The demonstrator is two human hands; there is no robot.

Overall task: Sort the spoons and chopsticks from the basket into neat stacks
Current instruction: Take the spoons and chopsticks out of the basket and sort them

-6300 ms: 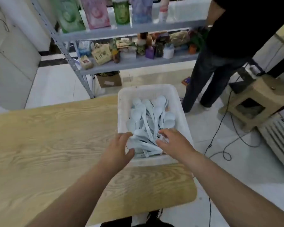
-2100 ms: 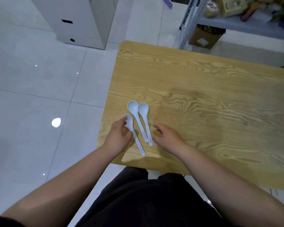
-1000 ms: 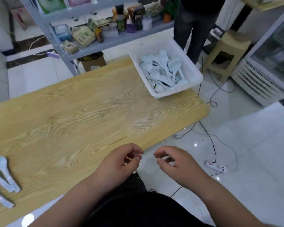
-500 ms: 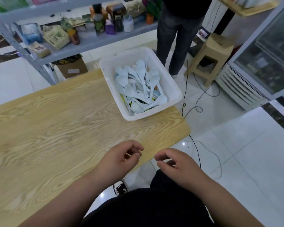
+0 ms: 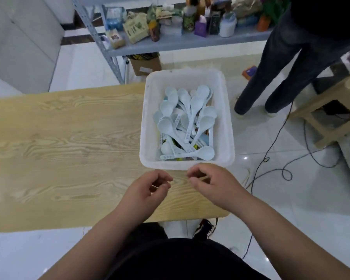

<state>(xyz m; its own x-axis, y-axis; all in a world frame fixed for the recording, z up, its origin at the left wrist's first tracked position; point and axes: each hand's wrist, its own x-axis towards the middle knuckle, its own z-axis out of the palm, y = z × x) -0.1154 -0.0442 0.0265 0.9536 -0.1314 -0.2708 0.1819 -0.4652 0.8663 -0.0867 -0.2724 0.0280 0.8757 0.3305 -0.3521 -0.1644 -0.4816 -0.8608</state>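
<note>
Reaching toward the basket [image 5: 223,118] looks like the step in hand: both hands hang over the counter [image 5: 69,148] just short of the basket's near rim, and neither holds anything. The left hand [image 5: 143,190] sits a little further from that rim than the right hand [image 5: 212,182], and on each the fingers are loosely curled with thumb and forefinger close but not clamped on any object. The spoons [image 5: 188,122] lie in a jumbled heap inside the basket, bowls mostly toward its far end and handles crossing toward its near end, one lying flat along the near wall. Between the handles some yellow and green bits show, perhaps wrapped chopsticks, but they are too buried to be sure. No stack is visible on the stretch of counter left of the basket, so most of the sorting seems yet to do. The next move likely calls for dipping over the near rim and pinching handles that lie on top, lifting them free without dragging the tangled ones underneath. Beyond the basket another person's legs [image 5: 275,73] stand on the floor.
</note>
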